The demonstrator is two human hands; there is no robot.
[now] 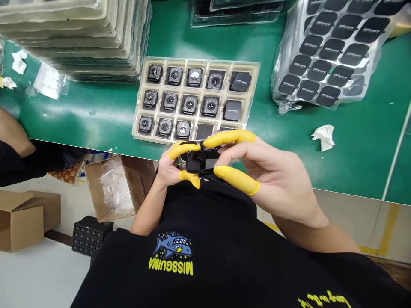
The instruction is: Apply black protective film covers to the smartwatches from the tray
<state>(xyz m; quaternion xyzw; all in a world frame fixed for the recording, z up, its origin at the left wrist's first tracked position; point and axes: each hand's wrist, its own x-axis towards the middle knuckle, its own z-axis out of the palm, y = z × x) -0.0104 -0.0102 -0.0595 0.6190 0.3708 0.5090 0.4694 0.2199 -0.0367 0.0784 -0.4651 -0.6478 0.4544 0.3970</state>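
My left hand, with yellow finger cots, is closed on a small black smartwatch without a strap, its glossy side showing. From the right, my right hand, also in yellow cots, pinches a dark, thin film with HiFuture lettering against the watch. Whether the film is still stuck to the watch cannot be made out. Just beyond both hands lies a clear plastic tray of compartments. Most hold black watch bodies, sensor side up; two at the right show HiFuture-printed black squares.
A tall stack of trays stands at the back left of the green table. At the right is a wrapped stack of HiFuture-printed trays. Crumpled tissue lies nearby. An open carton sits below the table edge; another person's arm is at left.
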